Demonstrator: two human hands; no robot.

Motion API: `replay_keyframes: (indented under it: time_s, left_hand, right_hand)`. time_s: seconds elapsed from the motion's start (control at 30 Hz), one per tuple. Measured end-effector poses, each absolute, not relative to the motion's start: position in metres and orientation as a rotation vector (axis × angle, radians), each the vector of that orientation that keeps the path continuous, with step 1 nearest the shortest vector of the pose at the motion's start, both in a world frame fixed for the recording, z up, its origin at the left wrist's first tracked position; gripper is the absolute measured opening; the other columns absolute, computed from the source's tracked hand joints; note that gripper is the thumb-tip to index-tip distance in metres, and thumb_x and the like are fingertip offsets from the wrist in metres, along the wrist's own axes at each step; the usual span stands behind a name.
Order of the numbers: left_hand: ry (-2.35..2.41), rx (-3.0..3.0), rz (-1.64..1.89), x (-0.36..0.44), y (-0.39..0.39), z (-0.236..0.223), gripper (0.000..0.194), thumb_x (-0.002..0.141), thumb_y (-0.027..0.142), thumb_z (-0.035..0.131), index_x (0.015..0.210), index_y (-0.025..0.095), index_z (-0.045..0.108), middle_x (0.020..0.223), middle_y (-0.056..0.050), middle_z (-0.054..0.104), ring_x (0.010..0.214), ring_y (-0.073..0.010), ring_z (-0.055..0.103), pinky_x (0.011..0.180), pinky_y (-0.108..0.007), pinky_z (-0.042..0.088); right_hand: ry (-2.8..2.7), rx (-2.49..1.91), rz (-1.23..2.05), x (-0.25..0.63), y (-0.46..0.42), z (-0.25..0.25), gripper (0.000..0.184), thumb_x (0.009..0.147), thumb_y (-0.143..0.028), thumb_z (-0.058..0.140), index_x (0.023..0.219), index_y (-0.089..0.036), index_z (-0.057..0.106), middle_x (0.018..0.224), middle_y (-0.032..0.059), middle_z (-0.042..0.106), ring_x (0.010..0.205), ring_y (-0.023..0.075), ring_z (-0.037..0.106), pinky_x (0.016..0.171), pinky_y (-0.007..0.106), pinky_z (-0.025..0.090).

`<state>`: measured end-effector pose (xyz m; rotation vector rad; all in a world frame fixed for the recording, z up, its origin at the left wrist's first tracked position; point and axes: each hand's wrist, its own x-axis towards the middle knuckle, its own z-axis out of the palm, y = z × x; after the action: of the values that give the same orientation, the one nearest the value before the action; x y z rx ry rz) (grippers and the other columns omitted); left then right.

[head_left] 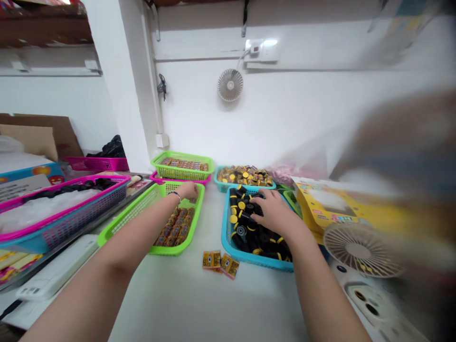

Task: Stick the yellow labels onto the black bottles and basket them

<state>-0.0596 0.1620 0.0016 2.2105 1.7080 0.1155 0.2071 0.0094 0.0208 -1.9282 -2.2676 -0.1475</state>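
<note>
My left hand (187,191) reaches to the far rim of a green plastic basket (178,251), with its fingers curled and their inner side hidden. A metal bracelet (174,194) circles that wrist. The basket holds rows of small wrapped packets (174,228) in brown and gold. My right hand (272,213) lies with its fingers down on a heap of black cylinders with yellow caps (247,232) in a blue basket (256,261). Two loose gold packets (221,264) lie on the white table (171,304) near the front of both baskets.
Behind stand a green basket of packets (181,166) and a teal basket of gold pieces (244,178). A pink-rimmed basket (64,211) lies left. A yellow box (331,209) and a white fan (361,249) sit right, with a blurred object above them.
</note>
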Motion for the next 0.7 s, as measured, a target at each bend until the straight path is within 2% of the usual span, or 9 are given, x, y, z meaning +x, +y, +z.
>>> replay_keyframes:
  time_s: [0.1,0.17,0.23,0.37,0.57,0.7]
  left_hand:
    - [1.726,2.198,-0.006,-0.064,0.180,-0.027,0.035,0.093,0.035,0.059,0.122,0.015,0.058,0.122,-0.009,0.061,0.104,-0.0232,0.063,0.086,-0.043,0.056]
    - [1.728,2.215,-0.036,-0.067,0.187,-0.041,0.035,0.093,0.036,0.059,0.121,0.015,0.059,0.122,-0.009,0.061,0.104,-0.0241,0.063,0.087,-0.043,0.055]
    - [1.729,2.245,-0.037,-0.069,0.192,-0.049,0.035,0.093,0.036,0.059,0.122,0.015,0.059,0.123,-0.009,0.061,0.105,-0.0245,0.062,0.088,-0.044,0.055]
    - [1.721,2.294,-0.021,-0.072,0.195,-0.053,0.035,0.093,0.035,0.059,0.122,0.015,0.058,0.123,-0.010,0.061,0.106,-0.0238,0.062,0.088,-0.044,0.055]
    - [1.689,2.332,0.018,-0.074,0.183,-0.047,0.034,0.094,0.035,0.058,0.122,0.016,0.058,0.123,-0.010,0.061,0.105,-0.0229,0.062,0.088,-0.044,0.055]
    - [1.700,2.338,0.178,-0.069,0.169,-0.033,0.034,0.094,0.034,0.059,0.123,0.016,0.058,0.124,-0.010,0.060,0.105,-0.0226,0.062,0.088,-0.044,0.055]
  right_hand:
    - [-2.389,-1.980,0.042,0.194,0.018,0.008,0.029,0.089,-0.030,0.062,0.115,-0.019,0.068,0.125,0.0133,0.061,0.119,0.0286,0.056,0.098,0.043,0.050]
    - [-2.425,-2.069,0.170,0.182,0.024,-0.006,0.030,0.091,-0.036,0.061,0.115,-0.019,0.066,0.118,0.0103,0.065,0.105,0.0236,0.064,0.091,0.041,0.054]
    - [-2.429,-2.193,0.283,0.170,0.030,-0.022,0.032,0.093,-0.038,0.060,0.116,-0.017,0.062,0.116,0.0081,0.065,0.100,0.0201,0.065,0.086,0.041,0.055]
    - [-2.369,-2.330,0.334,0.159,0.039,-0.044,0.034,0.094,-0.037,0.059,0.121,-0.017,0.059,0.122,0.0089,0.062,0.104,0.0212,0.063,0.088,0.043,0.055]
    - [-2.350,-2.386,0.359,0.162,0.045,-0.048,0.035,0.094,-0.037,0.059,0.123,-0.017,0.058,0.124,0.0092,0.061,0.106,0.0218,0.063,0.089,0.044,0.055]
    - [-2.405,-2.357,0.363,0.163,0.044,-0.045,0.034,0.094,-0.036,0.059,0.123,-0.017,0.058,0.124,0.0090,0.061,0.105,0.0216,0.063,0.089,0.043,0.055]
